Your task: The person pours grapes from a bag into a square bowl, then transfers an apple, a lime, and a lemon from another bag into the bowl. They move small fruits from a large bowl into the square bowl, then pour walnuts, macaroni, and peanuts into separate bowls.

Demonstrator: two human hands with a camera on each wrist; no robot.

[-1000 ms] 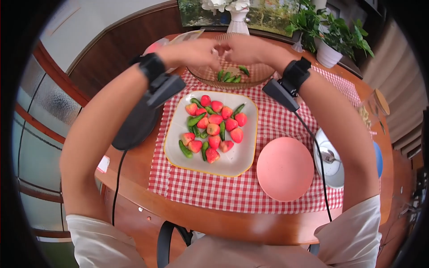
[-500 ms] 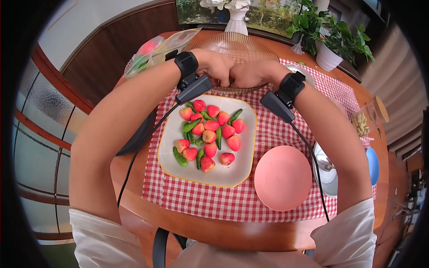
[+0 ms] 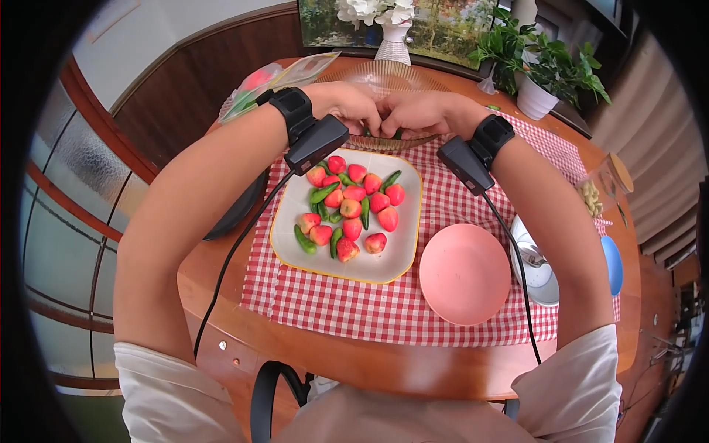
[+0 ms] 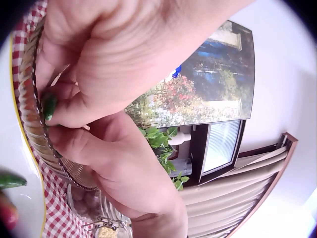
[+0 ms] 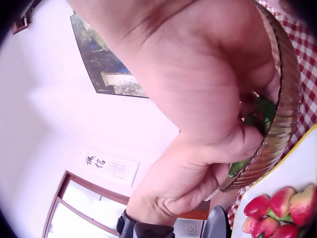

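Observation:
Both hands are down inside the ribbed amber glass bowl (image 3: 402, 74) at the back of the cloth, their thumbs close together. My left hand (image 3: 346, 102) pinches a green pepper (image 4: 49, 105) by the near rim. Curled fingers of my right hand (image 3: 421, 112) hold green peppers (image 5: 265, 111), which the hand partly hides. Nearer to me, a white square plate (image 3: 384, 266) with a yellow edge bears red strawberry-shaped fruits (image 3: 351, 208) and several more green peppers (image 3: 304, 240).
Right of the square plate lies a pink plate (image 3: 465, 275), then a white dish (image 3: 545, 288) with a metal utensil and a blue plate (image 3: 611, 266). A clear zip bag (image 3: 303, 72) stands left of the bowl. Behind are a white vase (image 3: 394, 44) and a potted plant (image 3: 535, 96).
Both hands have come down from above the bowl into it. The peppers seen lying in the bowl earlier are now mostly covered by the hands.

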